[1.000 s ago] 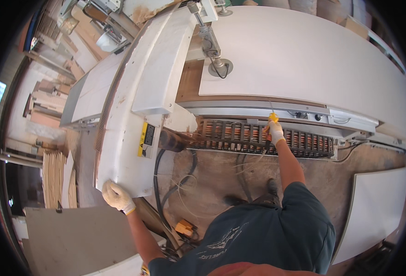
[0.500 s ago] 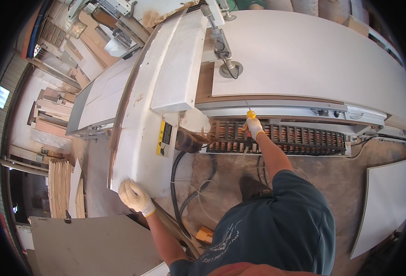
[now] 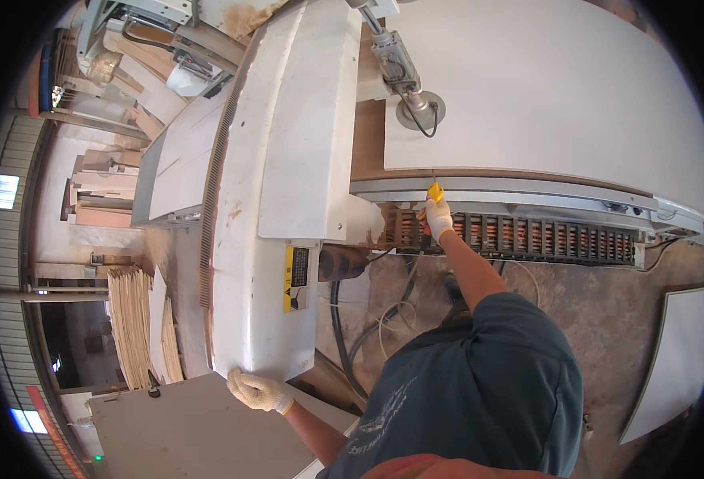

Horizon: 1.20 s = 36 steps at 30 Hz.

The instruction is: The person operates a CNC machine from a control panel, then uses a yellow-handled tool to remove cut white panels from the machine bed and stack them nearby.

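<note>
My right hand (image 3: 440, 219), in a white knit glove with a yellow cuff, is wrapped around a yellow tool with a thin metal tip (image 3: 436, 192). Some red-orange shows by the tool's grip; its exact kind is unclear. The tip points away from me, at the metal rail along the near edge of a large white panel (image 3: 528, 88). My left hand (image 3: 258, 391), gloved the same way, is at the near end of a long white machine housing (image 3: 248, 303). Its fingers are loosely bent, touching the housing's bottom corner, and hold nothing visible.
A black cable chain (image 3: 543, 239) runs below the rail. A suction-cup arm (image 3: 400, 68) reaches over the panel. Dark hoses (image 3: 340, 327) lie on the floor near my body. A grey board (image 3: 200, 431) is at lower left, stacked sheets (image 3: 132, 319) beyond it, and another white board (image 3: 671, 359) at right.
My view has shifted, and the machine sits lower and further right. My left hand has slipped from the housing's top to its bottom corner. My right hand still grips the yellow tool by the rail.
</note>
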Tool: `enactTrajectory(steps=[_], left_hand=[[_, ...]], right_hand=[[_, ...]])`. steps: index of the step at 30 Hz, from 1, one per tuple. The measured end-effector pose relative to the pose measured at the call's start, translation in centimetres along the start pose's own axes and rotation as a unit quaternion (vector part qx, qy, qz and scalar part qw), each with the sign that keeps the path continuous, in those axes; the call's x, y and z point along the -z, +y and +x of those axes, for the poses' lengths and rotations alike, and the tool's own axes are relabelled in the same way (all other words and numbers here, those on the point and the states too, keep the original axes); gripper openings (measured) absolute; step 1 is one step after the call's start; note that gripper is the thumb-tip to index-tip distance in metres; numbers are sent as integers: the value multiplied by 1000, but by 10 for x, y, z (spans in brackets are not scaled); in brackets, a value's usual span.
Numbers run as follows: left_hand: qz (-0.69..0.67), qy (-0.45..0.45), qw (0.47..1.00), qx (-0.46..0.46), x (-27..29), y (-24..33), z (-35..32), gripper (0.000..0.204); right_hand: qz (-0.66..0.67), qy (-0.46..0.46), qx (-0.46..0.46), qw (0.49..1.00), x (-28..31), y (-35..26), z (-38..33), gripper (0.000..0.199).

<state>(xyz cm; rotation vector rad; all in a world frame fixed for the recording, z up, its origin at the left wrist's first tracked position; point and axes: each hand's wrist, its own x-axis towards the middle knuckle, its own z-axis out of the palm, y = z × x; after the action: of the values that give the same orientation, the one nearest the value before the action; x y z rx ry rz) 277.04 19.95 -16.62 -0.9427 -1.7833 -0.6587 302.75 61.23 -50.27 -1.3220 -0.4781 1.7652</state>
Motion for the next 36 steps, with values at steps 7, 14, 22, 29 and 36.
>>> enactTrajectory(steps=[7,14,22,29,36], left_hand=[[13,31,997,73,-6,-7,-8,41],[33,37,995,85,-11,-14,-10,46],[83,14,991,105,-10,-4,-8,50],[54,20,991,124,-14,-9,-12,46],[0,35,992,124,-19,-11,-14,36]], right_hand=[[-2,-14,-40,999,4,-2,16,21],[-169,-176,22,970,21,0,10,26],[-274,-156,90,945,83,-8,-10,21],[1,177,77,981,201,-41,21,18],[-35,139,78,987,214,-38,20,21]])
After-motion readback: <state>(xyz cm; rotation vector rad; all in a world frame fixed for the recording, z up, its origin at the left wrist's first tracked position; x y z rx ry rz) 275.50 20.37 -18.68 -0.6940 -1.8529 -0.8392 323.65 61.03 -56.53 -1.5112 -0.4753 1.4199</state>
